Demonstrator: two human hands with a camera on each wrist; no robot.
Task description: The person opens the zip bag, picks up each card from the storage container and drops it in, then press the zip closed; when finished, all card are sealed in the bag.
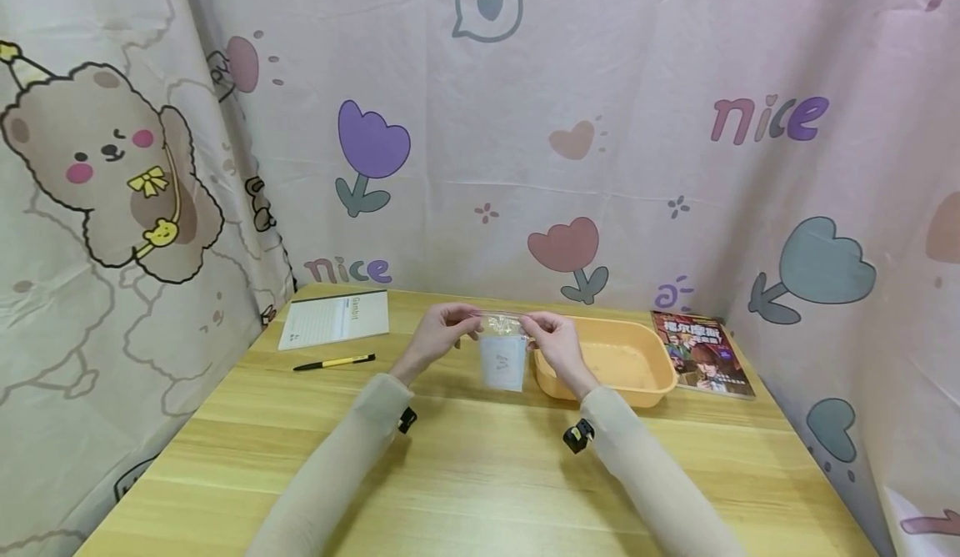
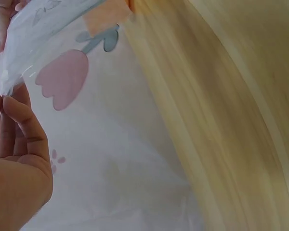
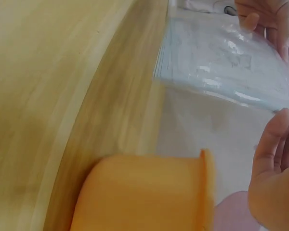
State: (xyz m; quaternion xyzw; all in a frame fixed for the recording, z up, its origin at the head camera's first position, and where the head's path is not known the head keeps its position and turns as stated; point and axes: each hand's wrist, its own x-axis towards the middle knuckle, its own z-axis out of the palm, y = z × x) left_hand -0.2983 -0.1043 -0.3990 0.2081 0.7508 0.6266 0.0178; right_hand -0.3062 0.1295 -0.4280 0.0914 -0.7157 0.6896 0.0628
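A clear plastic zip bag [image 1: 502, 363] hangs upright above the middle of the table, with a whitish flat stack inside its lower part. My left hand [image 1: 437, 338] pinches its top left corner between thumb and fingers. At the top right corner my right hand [image 1: 559, 347] pinches the bag's edge in the same way. In the right wrist view, thin layered edges show along the bottom of the bag [image 3: 221, 60]. Faint dark marks lie on the stack's front. Just right of the bag stands an orange plastic basin [image 1: 615, 357], partly behind my right hand.
On the wooden table [image 1: 480, 474], a notebook [image 1: 333, 321] lies at the back left with a yellow and black pen [image 1: 334, 363] in front of it. A colourful magazine [image 1: 705, 355] lies right of the basin. Patterned curtains [image 1: 480, 140] stand behind the table.
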